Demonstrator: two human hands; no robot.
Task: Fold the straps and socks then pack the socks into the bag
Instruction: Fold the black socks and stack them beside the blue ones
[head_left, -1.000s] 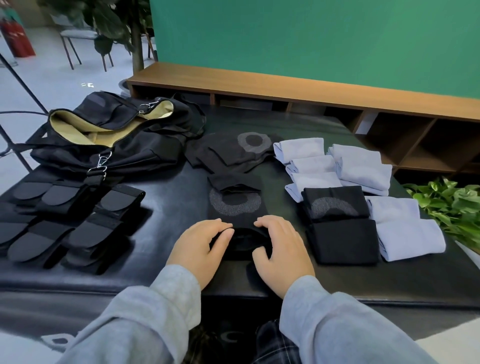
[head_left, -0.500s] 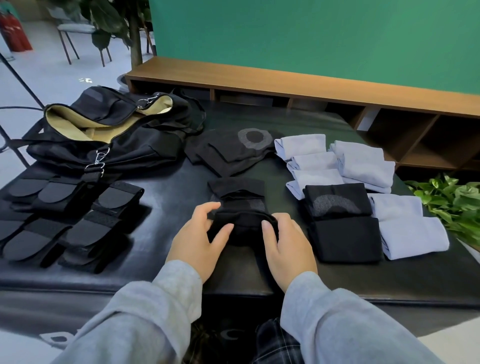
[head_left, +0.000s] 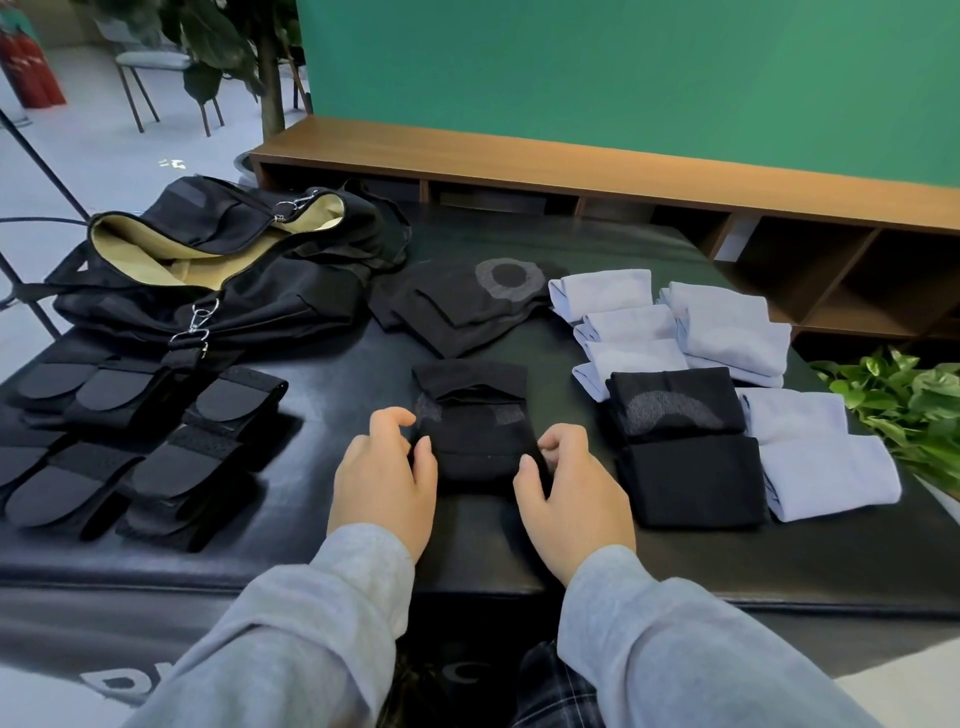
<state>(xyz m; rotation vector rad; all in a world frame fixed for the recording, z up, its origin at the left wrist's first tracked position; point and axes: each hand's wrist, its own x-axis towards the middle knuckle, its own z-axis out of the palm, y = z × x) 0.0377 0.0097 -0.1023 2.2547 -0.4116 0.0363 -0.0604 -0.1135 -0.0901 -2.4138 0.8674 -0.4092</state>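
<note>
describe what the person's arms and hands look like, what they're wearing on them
Both arms are covered by loose, soft-looking light grey long sleeves, plain with no print or logo visible. The cuffs end at the wrists, leaving the left hand and right hand bare: no gloves, rings, watch or bracelet show. The fingernails look short and unpainted.
</note>
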